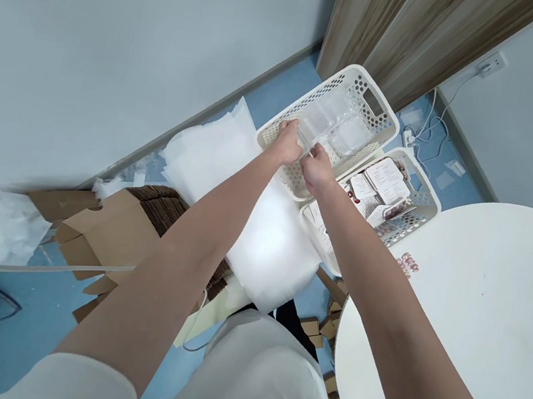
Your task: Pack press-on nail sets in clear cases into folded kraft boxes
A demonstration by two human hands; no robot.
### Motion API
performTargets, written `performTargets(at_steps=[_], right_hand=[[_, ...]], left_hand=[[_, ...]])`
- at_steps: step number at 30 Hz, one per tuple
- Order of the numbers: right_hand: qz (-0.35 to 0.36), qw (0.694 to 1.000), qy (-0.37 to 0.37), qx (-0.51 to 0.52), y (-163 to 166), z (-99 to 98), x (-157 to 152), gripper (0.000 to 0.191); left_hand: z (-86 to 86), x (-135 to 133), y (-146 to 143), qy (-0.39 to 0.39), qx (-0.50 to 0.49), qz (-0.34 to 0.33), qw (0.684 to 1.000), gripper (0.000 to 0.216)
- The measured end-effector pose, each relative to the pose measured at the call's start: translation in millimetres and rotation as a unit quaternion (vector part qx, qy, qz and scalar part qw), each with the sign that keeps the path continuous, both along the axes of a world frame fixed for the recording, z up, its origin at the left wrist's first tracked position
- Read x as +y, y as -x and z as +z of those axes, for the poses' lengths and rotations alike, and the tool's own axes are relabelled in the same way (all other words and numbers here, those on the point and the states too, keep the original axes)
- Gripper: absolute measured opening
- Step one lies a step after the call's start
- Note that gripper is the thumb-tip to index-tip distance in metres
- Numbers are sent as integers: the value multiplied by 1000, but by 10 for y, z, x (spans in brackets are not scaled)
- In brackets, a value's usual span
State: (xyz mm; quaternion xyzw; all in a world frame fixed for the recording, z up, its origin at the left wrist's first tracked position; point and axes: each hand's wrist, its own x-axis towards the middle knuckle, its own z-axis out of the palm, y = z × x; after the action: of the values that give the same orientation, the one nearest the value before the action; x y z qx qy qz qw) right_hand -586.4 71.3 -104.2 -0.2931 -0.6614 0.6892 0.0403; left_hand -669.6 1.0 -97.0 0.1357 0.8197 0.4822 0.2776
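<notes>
Both my arms reach out over a white perforated plastic basket (313, 96) that rests on a white padded surface. My left hand (286, 142) and my right hand (317, 166) are closed on the near edge of a clear plastic tray (332, 119) lying in that basket. The tray is transparent, with several moulded compartments. My fingers curl round its rim, and the fingertips are partly hidden.
A second white basket (425, 201) to the right holds printed leaflets (386, 178) and small reddish items. A round white table (482, 308) stands at the right. Flattened cardboard boxes (111, 222) and white foam sheets (203, 149) lie on the blue floor.
</notes>
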Motion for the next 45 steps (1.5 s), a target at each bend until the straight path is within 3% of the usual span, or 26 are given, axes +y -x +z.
performTargets(at_steps=[5,10,13,15,19,22,26,30,40,45], right_hand=[[-71,995,15,-72,-16,177,29,72],[-74,997,-10,-16,-118,273,129,70],[-72,997,-21,22,-258,421,147,63],[-106,994,-25,28,-381,578,131,57],[-179,983,-12,48,-715,983,80,46],[-179,980,10,88,-1060,1301,69,36],[-203,974,30,100,-1667,1634,110,33],[-221,972,39,76,-2437,1794,146,31],[-250,965,68,31,-4731,1790,-87,34],[-294,952,83,35,-5664,1686,-136,29]], left_hand=[[39,-35,-9,-30,6,23,999,50],[137,-31,-71,-109,52,69,990,44],[311,-43,-214,-145,67,103,982,39],[465,-67,-357,-170,62,122,976,37],[791,-143,-710,-224,19,140,964,37],[1013,-198,-1017,-267,-31,137,954,36],[1242,-240,-1495,-310,-69,79,945,38],[1386,-245,-2041,-310,-120,-11,943,47],[1558,-109,-3777,-204,-177,-244,931,53],[1541,34,-4608,-158,-165,-327,917,48]])
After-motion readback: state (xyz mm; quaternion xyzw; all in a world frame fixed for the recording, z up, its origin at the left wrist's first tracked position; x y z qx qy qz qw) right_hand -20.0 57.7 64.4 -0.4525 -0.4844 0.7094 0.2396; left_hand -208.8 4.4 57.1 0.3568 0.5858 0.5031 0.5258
